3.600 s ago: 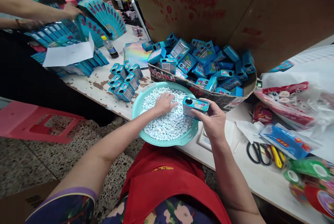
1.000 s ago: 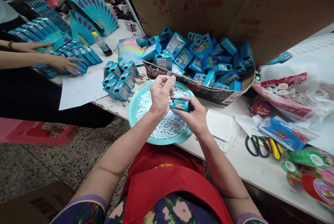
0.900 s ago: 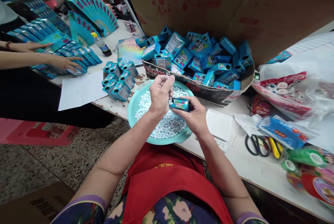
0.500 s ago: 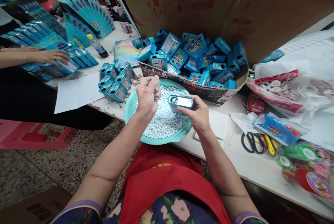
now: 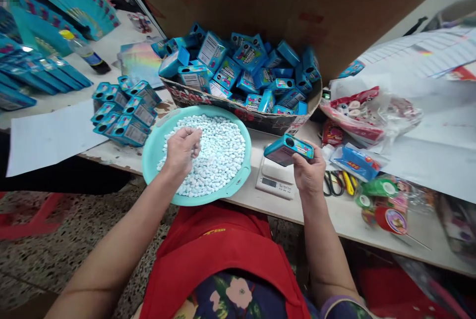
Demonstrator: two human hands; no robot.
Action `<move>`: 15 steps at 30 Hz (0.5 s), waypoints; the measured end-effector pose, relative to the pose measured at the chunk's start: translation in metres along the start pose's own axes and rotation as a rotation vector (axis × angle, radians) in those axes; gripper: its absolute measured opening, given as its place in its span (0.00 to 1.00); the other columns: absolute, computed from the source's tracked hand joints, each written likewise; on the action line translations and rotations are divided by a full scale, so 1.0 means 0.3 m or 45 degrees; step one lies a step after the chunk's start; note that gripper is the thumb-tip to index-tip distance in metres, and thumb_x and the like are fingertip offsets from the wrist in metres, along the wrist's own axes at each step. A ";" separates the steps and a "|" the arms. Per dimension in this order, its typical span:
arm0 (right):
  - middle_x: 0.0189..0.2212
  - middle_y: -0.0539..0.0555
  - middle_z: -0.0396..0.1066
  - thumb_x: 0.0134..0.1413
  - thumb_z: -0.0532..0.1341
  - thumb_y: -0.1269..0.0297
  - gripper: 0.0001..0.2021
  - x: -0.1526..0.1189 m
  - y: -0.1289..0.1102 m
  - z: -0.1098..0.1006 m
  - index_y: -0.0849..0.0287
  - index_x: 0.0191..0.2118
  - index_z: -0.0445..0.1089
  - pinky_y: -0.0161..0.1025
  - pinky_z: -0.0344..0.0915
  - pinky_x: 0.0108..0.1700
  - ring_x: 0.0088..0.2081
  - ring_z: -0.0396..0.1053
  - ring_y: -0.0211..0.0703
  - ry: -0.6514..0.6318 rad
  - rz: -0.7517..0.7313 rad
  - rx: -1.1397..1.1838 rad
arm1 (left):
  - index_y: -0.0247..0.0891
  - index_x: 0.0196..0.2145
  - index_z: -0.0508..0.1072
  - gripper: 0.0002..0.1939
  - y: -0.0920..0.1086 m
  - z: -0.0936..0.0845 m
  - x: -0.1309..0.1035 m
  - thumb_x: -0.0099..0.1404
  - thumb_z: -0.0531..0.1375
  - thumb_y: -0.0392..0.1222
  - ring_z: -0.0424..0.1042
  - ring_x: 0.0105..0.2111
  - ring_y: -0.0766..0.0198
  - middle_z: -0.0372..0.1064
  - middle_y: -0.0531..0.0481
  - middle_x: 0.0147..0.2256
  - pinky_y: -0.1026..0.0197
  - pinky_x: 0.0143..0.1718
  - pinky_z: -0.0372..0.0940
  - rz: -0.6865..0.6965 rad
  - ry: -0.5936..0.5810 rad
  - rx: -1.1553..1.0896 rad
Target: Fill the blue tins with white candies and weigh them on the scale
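My right hand (image 5: 309, 165) grips a small blue candy box (image 5: 283, 150), tilted, with a dark round hole on its top face. The box hangs above a white digital scale (image 5: 274, 184); I cannot tell whether they touch. Curled fingers close my left hand (image 5: 182, 151) over the left part of a turquoise bowl (image 5: 153, 153). Whatever those fingers hold, if anything, is hidden. Small pale-blue and white candies (image 5: 213, 160) fill the bowl.
Behind the bowl stands a carton (image 5: 256, 123) heaped with blue boxes. Several upright boxes (image 5: 126, 116) are grouped at the left, near a bottle (image 5: 87, 54) and white paper (image 5: 48, 135). Scissors (image 5: 333, 184), a yellow cutter (image 5: 349, 183) and tape (image 5: 381, 187) lie at the right.
The candy box has moved right, from over the bowl to above the scale, and has been turned. My left hand stays closed over the bowl. The view has shifted right; the co-worker's hands left view.
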State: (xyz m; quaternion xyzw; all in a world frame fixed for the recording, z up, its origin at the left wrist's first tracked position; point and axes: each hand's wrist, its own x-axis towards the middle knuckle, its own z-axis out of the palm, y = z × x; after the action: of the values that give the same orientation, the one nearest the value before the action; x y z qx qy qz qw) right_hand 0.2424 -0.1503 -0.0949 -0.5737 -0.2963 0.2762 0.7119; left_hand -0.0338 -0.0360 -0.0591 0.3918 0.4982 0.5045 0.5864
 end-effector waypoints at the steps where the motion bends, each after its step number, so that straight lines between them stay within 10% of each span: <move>1: 0.36 0.49 0.75 0.32 0.75 0.59 0.24 0.004 0.016 -0.034 0.54 0.40 0.72 0.44 0.70 0.47 0.38 0.73 0.43 0.030 -0.014 -0.035 | 0.37 0.24 0.66 0.14 -0.008 0.000 0.000 0.50 0.69 0.41 0.55 0.14 0.75 0.57 0.58 0.17 0.71 0.13 0.46 -0.014 0.001 0.014; 10: 0.42 0.53 0.75 0.32 0.77 0.58 0.28 0.000 0.151 -0.150 0.56 0.44 0.72 0.47 0.69 0.52 0.45 0.73 0.46 -0.006 0.001 -0.199 | 0.37 0.25 0.66 0.15 0.013 0.027 0.010 0.52 0.71 0.38 0.54 0.16 0.76 0.57 0.57 0.17 0.72 0.14 0.46 -0.239 -0.050 -0.086; 15: 0.52 0.58 0.73 0.43 0.73 0.56 0.27 -0.017 0.123 -0.238 0.55 0.50 0.70 0.53 0.65 0.59 0.52 0.72 0.48 0.142 -0.093 -0.121 | 0.38 0.30 0.66 0.10 0.051 0.001 0.067 0.70 0.59 0.40 0.65 0.25 0.72 0.69 0.53 0.26 0.73 0.20 0.60 -0.511 0.230 -0.253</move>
State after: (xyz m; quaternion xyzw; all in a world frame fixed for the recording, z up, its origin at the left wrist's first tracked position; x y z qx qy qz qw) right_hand 0.2898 -0.1937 -0.1434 -0.6102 -0.2898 0.2031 0.7088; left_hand -0.0367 -0.0134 -0.0481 0.1784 0.5646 0.4573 0.6636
